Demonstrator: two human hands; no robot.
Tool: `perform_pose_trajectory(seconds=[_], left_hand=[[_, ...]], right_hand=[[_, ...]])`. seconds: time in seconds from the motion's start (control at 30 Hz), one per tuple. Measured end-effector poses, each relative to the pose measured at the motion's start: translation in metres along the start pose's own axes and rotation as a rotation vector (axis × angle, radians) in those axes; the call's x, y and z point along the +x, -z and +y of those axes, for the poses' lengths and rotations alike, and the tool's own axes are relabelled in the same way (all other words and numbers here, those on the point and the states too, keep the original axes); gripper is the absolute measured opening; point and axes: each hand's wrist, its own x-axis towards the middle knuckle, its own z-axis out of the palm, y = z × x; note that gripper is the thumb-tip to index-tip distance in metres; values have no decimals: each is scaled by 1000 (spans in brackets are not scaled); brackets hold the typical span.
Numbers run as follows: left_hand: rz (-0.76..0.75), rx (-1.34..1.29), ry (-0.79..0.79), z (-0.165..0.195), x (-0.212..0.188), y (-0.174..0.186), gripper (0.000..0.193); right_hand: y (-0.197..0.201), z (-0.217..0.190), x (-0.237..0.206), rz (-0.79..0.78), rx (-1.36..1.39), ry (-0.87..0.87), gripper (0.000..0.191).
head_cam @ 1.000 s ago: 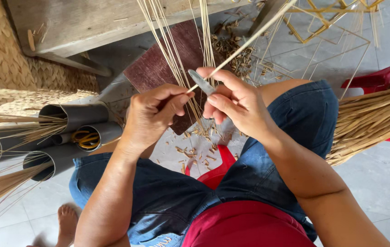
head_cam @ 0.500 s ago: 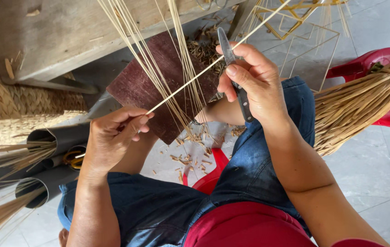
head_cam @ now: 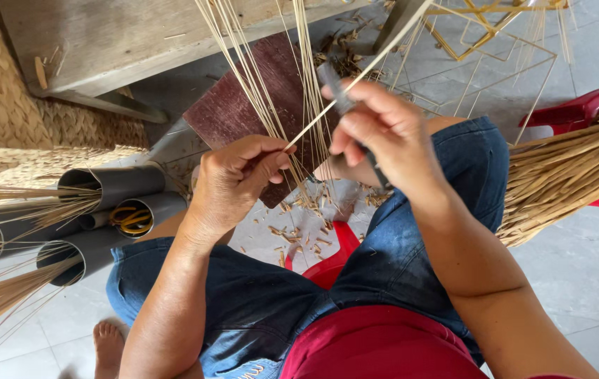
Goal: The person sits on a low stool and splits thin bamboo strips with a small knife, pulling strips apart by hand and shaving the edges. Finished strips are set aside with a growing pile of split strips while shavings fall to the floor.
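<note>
Closer together now, the hands work one thin stick (head_cam: pixel 327 112): left hand (head_cam: pixel 233 184) pinches its lower end, right hand (head_cam: pixel 384 133) is closed around a knife (head_cam: pixel 345 105) against it. Below lie a brown board (head_cam: pixel 243 105), shavings (head_cam: pixel 299 238) and grey pipes (head_cam: pixel 113 186).

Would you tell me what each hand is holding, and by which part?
The left hand pinches a thin pale stick at its near end. The right hand grips a knife by its handle, the blade against the stick.
</note>
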Motion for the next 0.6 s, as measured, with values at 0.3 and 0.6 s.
perform_pose_trajectory(seconds=[0.3, 0.6], left_hand=[[12, -10, -43, -8, -1, -5, 11], [-181, -156, 121, -9, -3, 15, 13]], right_hand=[[-12, 9, -2, -73, 7, -115, 32], [49, -7, -7, 339, 179, -5, 36]])
